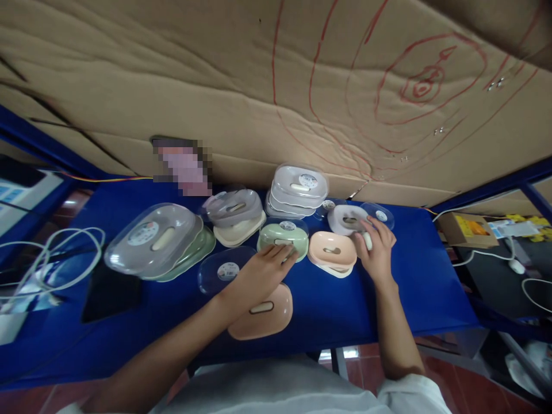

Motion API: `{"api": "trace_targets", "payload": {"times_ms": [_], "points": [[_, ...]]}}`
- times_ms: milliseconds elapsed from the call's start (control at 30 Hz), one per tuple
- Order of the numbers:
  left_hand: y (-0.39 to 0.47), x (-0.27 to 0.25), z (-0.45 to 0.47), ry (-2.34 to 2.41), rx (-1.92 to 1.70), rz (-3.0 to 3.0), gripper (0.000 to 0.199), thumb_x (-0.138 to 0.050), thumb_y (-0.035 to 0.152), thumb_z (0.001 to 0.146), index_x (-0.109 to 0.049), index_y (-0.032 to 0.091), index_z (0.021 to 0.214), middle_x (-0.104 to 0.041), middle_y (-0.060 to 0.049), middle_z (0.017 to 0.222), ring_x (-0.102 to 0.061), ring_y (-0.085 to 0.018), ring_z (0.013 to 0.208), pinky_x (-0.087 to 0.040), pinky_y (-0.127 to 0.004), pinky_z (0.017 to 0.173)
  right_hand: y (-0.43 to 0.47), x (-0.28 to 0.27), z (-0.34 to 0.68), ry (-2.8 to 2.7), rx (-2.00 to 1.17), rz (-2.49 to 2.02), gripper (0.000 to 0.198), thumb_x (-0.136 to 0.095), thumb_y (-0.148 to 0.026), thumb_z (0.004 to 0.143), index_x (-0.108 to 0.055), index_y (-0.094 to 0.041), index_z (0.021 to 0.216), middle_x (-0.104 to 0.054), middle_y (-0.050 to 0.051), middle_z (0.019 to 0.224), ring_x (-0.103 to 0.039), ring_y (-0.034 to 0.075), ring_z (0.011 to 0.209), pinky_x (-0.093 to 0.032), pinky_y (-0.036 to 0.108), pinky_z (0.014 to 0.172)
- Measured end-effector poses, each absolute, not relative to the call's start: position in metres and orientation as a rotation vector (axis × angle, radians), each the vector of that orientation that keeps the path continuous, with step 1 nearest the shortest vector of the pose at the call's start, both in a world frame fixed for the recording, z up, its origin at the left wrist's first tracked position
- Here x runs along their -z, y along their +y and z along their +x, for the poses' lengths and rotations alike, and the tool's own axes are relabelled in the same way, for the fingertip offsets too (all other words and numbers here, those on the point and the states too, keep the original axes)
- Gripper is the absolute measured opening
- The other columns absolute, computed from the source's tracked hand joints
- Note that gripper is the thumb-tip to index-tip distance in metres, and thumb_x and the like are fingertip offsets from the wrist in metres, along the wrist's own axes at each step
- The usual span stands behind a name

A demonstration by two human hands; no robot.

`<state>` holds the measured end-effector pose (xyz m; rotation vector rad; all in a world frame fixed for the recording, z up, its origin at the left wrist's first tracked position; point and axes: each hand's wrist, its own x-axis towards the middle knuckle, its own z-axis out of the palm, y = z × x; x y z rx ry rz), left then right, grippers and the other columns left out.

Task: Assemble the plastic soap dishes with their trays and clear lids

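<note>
While the left hand (259, 273) rests with spread fingers on the green soap box (283, 238), the right hand (377, 247) pinches a small white piece (367, 240) beside the far white tray (345, 218).

Two hands are at work: the left hand (259, 273) rests on one green soap box (283, 238), the right hand (376, 250) on one lilac tray (345, 218). Two peach trays lie by them, one (332, 252) between the hands and one (263, 313) under the left wrist. Just left of the left hand lies one loose clear lid (224, 269).

Green lidded soap dish (283, 237) upright mid-table; lilac dish (346, 218) beside, w/ small white piece (367, 240).
</note>
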<state>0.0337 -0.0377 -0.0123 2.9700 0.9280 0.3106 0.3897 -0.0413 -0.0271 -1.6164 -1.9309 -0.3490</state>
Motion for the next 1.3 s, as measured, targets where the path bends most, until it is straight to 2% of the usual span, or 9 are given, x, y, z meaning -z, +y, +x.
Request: {"api": "trace_targets", "payload": {"times_ms": [400,467,600,700,833,967,1067,1200,1300], "points": [[-0.033,0.000,0.037,1.070,-0.491,2.771,0.046,-0.049,0.000,0.098,-0.063,0.017,0.139,-0.072,-0.012,0.135,-0.067,-0.029,0.127,-0.049,-0.048,0.111,-0.065,0.019,0.346,-2.001,0.288,-1.205,0.027,-0.055,-0.024,0.106,-0.072,-0.027,0.127,-0.077,0.009,0.115,-0.072,0.026,0.112,-0.053,0.047,0.101],[-0.033,-0.001,0.037,1.069,-0.618,2.711,0.045,-0.049,0.001,0.099,-0.062,0.017,0.138,-0.073,-0.011,0.135,-0.068,-0.027,0.124,-0.050,-0.045,0.109,-0.083,0.020,0.308,-2.208,0.202,-0.922,0.027,-0.060,-0.035,0.106,-0.072,-0.027,0.129,-0.078,0.007,0.112,-0.071,0.025,0.111,-0.052,0.045,0.103],[-0.032,-0.002,0.035,0.993,-0.739,2.684,0.048,-0.060,0.010,0.095,-0.060,0.015,0.143,-0.067,-0.014,0.148,-0.063,-0.030,0.135,-0.046,-0.047,0.117,-0.109,0.024,0.243,-2.648,-0.074,-0.660,0.064,-0.064,-0.068,0.101,-0.063,-0.026,0.148,-0.070,0.009,0.140,-0.056,0.028,0.137,-0.040,0.051,0.122],[-0.030,-0.003,0.034,1.016,-0.726,2.715,0.057,-0.063,0.007,0.089,-0.060,0.015,0.145,-0.065,-0.016,0.149,-0.060,-0.033,0.137,-0.047,-0.050,0.118,-0.113,0.028,0.226,-2.802,-0.173,-0.792,0.061,-0.065,-0.059,0.103,-0.058,-0.028,0.154,-0.058,0.011,0.157,-0.044,0.031,0.150,-0.029,0.061,0.129],[-0.031,-0.005,0.029,1.037,-0.692,2.740,0.048,-0.059,0.003,0.092,-0.067,0.019,0.136,-0.070,-0.013,0.141,-0.066,-0.031,0.126,-0.053,-0.048,0.111,-0.112,0.026,0.240,-2.765,-0.186,-0.706,0.039,-0.069,-0.046,0.104,-0.070,-0.026,0.137,-0.064,0.008,0.151,-0.042,0.030,0.154,-0.041,0.051,0.126],[-0.044,-0.020,-0.009,1.176,-0.822,2.732,0.051,-0.057,0.004,0.097,-0.065,0.028,0.141,-0.069,-0.010,0.142,-0.067,-0.030,0.129,-0.054,-0.050,0.112,-0.111,0.010,0.277,-2.594,-0.114,-0.748,0.039,-0.072,-0.045,0.102,-0.070,-0.025,0.136,-0.070,0.009,0.141,-0.044,0.033,0.155,-0.050,0.054,0.121],[-0.060,-0.038,-0.063,1.556,-1.039,2.642,0.053,-0.069,0.016,0.097,-0.060,0.032,0.147,-0.066,-0.013,0.145,-0.066,-0.036,0.131,-0.055,-0.056,0.110,-0.100,-0.003,0.314,-2.459,-0.020,-0.942,0.044,-0.073,-0.037,0.101,-0.065,-0.027,0.143,-0.070,0.010,0.143,-0.042,0.037,0.157,-0.048,0.062,0.121],[-0.074,-0.040,-0.128,2.005,-1.106,2.453,0.079,-0.085,0.043,0.086,-0.051,0.032,0.157,-0.046,-0.017,0.167,-0.050,-0.051,0.148,-0.046,-0.072,0.117,-0.074,-0.005,0.346,-2.335,0.131,-1.216,0.045,-0.072,-0.030,0.101,-0.064,-0.030,0.145,-0.060,0.011,0.157,-0.035,0.039,0.161,-0.043,0.065,0.124],[-0.075,-0.019,-0.152,2.056,-1.029,2.301,0.092,-0.085,0.054,0.085,-0.043,0.027,0.163,-0.045,-0.019,0.166,-0.048,-0.050,0.151,-0.045,-0.071,0.119,-0.060,0.000,0.350,-2.310,0.161,-1.292,0.039,-0.067,-0.028,0.104,-0.065,-0.031,0.143,-0.057,0.010,0.160,-0.043,0.036,0.157,-0.041,0.061,0.124]]}}
